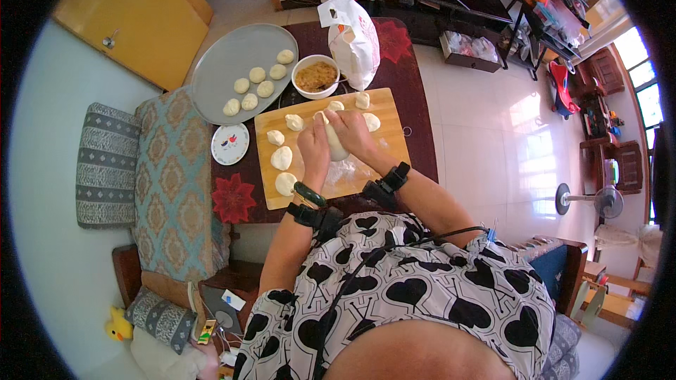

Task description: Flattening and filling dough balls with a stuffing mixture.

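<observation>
Above a wooden board, my left hand and my right hand are closed around a lump of white dough. A bit of dough shows between my fingers at its far end. Around my hands on the board lie several small dough pieces and flattened rounds. Loose flour dusts the wood below the lump. Beyond the board, a white bowl holds a brownish filling with a utensil in it. Several round filled buns sit on a large grey round tray.
A decorated white plate lies left of the board. Behind the bowl stands a white bag. The dark red tablecloth bears flower prints. A patterned sofa adjoins the table's left. At lower left is a lit phone.
</observation>
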Tool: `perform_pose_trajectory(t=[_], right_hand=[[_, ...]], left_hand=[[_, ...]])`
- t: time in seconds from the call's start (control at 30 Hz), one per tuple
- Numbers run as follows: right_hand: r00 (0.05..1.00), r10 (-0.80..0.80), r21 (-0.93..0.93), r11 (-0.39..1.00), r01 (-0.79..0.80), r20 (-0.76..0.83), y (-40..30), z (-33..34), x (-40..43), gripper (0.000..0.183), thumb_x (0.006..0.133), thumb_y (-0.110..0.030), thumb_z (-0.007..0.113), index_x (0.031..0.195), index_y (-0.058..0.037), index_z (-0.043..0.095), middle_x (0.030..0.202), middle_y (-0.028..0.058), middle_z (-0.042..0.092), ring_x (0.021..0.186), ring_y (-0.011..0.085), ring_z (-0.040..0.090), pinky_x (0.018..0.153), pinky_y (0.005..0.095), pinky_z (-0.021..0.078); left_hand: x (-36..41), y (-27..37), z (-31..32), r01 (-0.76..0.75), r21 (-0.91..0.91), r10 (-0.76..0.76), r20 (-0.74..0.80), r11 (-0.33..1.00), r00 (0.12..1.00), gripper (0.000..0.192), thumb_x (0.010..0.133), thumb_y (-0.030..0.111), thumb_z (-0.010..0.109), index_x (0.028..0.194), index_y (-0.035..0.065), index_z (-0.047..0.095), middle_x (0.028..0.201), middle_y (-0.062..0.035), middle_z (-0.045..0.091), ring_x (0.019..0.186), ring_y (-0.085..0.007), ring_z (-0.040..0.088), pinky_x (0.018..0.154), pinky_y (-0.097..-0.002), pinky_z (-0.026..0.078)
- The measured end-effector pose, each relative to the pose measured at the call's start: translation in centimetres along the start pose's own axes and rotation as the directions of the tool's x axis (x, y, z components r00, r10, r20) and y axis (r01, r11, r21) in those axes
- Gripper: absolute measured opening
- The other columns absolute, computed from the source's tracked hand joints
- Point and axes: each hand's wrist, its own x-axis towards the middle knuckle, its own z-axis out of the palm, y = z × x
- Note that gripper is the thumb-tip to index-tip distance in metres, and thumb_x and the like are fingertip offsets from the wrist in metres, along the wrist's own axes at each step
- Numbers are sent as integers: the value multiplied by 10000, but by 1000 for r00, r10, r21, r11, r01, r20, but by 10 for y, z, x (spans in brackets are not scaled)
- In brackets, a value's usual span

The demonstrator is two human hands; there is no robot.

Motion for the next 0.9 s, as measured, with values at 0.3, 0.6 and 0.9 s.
perform_pose_trajectory(t=[0.3,0.6,0.9], right_hand=[[947,307,273,923,-271,-97,-5,19,-12,516,961,-399,550,811,84,653,649,170,625,590,232,573,596,411,451],[1000,21,-54,998,-22,-14,-6,-4,6,523,975,-381,519,739,71,641,635,177,612,592,268,582,615,410,453],[885,462,368,815,-447,53,7,23,-14,592,961,-500,490,824,48,671,793,191,659,725,215,621,688,400,471]], left_hand=[[8,-9,7,85,-196,-136,-260,977,956,492,1018,283,466,649,-37,530,563,-33,520,547,-116,448,513,-335,362],[-1,2,4,-36,-8,36,32,999,999,452,1010,276,497,694,-35,585,600,-34,542,602,-95,469,562,-295,408],[8,-4,2,107,-56,-116,-186,993,976,473,1018,292,480,665,-12,567,586,-4,512,559,-102,449,504,-313,362]])
